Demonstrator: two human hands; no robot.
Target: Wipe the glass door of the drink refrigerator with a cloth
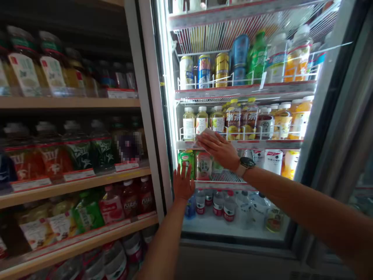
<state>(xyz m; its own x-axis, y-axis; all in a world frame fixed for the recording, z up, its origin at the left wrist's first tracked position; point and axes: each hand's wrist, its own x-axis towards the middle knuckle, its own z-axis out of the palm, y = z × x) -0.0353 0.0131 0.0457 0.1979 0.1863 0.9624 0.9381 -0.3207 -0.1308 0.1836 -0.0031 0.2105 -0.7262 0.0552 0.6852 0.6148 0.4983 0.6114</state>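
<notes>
My right hand (pixel 218 148) lies flat against the glass door of a lit drinks fridge (pixel 230 235), at the height of the middle shelf. Under its fingers is a thin white cloth (pixel 207 132), pressed to the glass; most of it is hidden by the hand. A watch is on that wrist. Lower and to the left, my left hand (pixel 183 186) has its fingers spread on the glass near the door's left edge, holding nothing. Behind the glass, close to both hands, stand a green carton-like pack (pixel 187 158) and a reddish drink bottle (pixel 203 165).
Inside the fridge, wire shelves hold cans (pixel 222 70), tea bottles (pixel 234 118) and water bottles (pixel 229 208). To the left, wooden shelves (pixel 72 190) carry rows of bottles behind price labels. A grey upright (pixel 145 112) separates them from the fridge.
</notes>
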